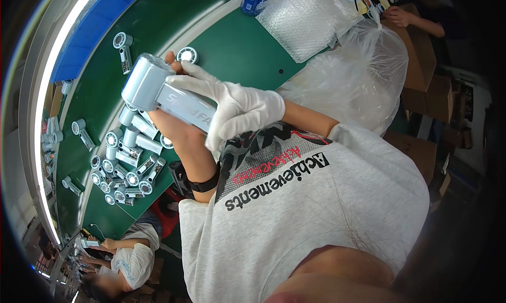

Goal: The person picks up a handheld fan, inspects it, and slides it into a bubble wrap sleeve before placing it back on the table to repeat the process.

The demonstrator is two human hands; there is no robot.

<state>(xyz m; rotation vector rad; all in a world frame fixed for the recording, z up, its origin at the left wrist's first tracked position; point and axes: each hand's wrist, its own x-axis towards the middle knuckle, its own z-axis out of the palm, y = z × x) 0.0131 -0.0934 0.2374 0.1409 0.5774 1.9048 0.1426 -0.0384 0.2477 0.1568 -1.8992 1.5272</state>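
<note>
A light blue handheld fan (143, 84) with a thick round head and a flat handle is raised in front of me, above the green table. My right hand (240, 105), in a white glove, grips its handle, with thumb and forefinger stretched along it. Behind the fan, my left hand (171, 60) is mostly hidden; only bare fingertips show beside the head, and its forearm runs up behind the handle. Just past those fingertips, the round grille of another fan (187, 55) shows. To the left lies a pile of similar fans (126, 168).
Single fans, including one at the back (123, 50), lie around the green table (237, 50). Bubble wrap (300, 21), a blue bottle (255, 0) and a large clear plastic bag (353, 74) sit at the upper right. Cardboard boxes (416, 55) stand beyond. Another person (132, 261) works at lower left.
</note>
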